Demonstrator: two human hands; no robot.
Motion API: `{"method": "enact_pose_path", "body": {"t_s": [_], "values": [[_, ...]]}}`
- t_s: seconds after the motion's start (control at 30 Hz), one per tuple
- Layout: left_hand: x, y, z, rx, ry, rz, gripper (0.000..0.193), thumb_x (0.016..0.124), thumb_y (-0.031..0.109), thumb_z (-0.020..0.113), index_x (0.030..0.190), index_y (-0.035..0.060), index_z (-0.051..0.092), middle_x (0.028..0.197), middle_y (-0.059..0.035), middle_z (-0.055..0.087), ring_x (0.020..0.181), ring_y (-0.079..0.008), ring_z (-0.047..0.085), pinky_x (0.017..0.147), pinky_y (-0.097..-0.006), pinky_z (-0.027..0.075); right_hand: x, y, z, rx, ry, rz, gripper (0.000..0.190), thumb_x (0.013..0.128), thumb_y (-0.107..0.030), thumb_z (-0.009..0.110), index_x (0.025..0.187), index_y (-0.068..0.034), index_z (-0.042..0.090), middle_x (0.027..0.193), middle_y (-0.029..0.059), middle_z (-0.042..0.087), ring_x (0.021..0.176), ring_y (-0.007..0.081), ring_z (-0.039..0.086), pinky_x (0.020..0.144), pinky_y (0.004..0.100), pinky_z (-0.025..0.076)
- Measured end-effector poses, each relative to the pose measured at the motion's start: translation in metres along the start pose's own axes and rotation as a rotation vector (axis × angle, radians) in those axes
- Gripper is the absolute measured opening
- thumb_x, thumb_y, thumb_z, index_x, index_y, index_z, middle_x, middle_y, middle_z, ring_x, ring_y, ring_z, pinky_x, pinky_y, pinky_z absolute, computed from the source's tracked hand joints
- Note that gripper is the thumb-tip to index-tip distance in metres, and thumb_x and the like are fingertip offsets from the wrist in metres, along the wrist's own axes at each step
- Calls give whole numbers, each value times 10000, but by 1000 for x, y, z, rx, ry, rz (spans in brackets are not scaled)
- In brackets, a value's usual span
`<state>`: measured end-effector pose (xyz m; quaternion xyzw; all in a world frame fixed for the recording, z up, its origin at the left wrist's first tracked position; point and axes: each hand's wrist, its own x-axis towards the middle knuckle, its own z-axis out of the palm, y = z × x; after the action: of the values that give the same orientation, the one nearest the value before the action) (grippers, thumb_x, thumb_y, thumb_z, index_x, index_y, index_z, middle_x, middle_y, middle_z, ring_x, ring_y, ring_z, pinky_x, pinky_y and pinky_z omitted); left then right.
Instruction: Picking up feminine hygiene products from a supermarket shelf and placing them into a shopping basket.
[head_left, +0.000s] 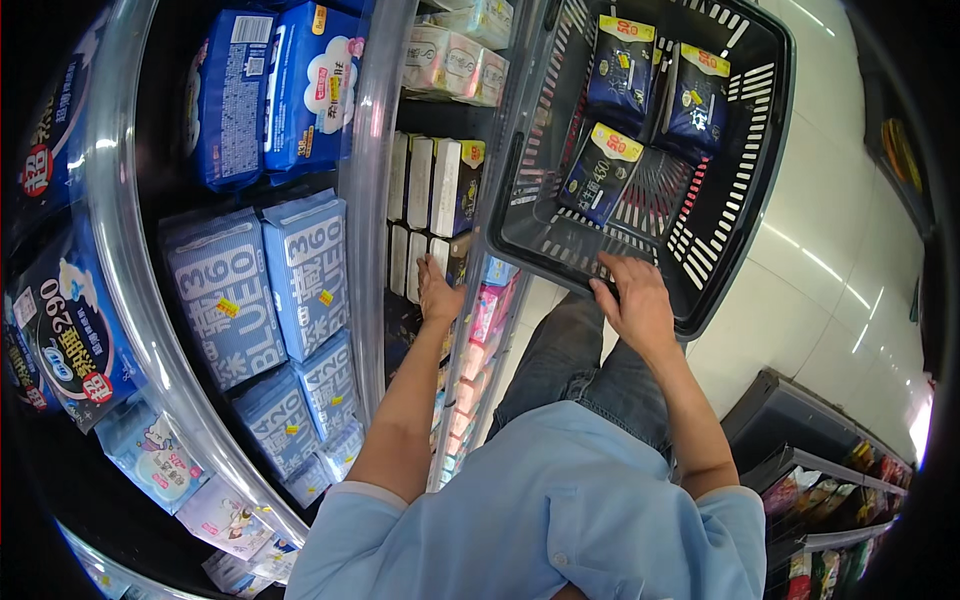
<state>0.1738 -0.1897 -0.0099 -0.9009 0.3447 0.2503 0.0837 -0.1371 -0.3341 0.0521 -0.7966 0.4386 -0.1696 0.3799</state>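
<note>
My left hand (439, 294) reaches into the shelf at my left, its fingertips against the pale side of a dark pack (456, 259). The thumb stands apart and nothing is lifted. Behind it, more packs with white sides and yellow tops (450, 184) stand in a row. My right hand (637, 300) lies over the near rim of a black plastic shopping basket (772, 150), fingers on the inner side. In the basket are three dark blue sanitary pad packs with yellow tops: one near the middle (600, 176), one at the back left (621, 71), one at the right (694, 97).
Clear plastic shelf guards (176, 375) curve along the shelves at left. Above are blue pad packs (311, 97) and large light-blue packs (221, 292). Pink packs (491, 311) line a lower shelf. Pale floor tiles (814, 300) lie at right, with another stocked rack (832, 480) behind.
</note>
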Motion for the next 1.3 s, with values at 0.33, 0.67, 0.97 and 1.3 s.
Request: {"method": "enact_pose_path", "body": {"t_s": [0.33,0.67,0.97,1.3], "values": [[-11,16,9,-6,41,-32,899,710,147,696,1390,-33,136,1433,-269,181,1301,-390,266,1063,-395,272,0,-3,0,4,53,84,320,809,-193,619,1078,-26,577,928,109,602,840,274,570,755,374,443],[-5,21,-2,121,61,-222,588,718,202,720,1189,23,417,1177,-186,500,1043,-371,524,908,-425,408,-1,-4,2,-19,114,126,310,808,-190,619,1072,-30,581,939,110,601,855,281,576,764,381,462],[-30,-15,5,-118,348,-63,463,750,180,681,1135,5,495,1087,-180,558,1006,-369,535,872,-411,411,-1,-3,2,-1,111,128,293,809,-183,615,1055,-27,586,942,124,611,859,290,587,754,385,472],[-133,44,-65,-1077,302,162,321,882,44,556,1168,-3,419,1052,-53,511,906,-104,497,788,-236,416,-7,-1,-9,148,111,-69,314,810,-191,608,1082,-37,570,993,126,603,927,297,563,822,384,441]]}}
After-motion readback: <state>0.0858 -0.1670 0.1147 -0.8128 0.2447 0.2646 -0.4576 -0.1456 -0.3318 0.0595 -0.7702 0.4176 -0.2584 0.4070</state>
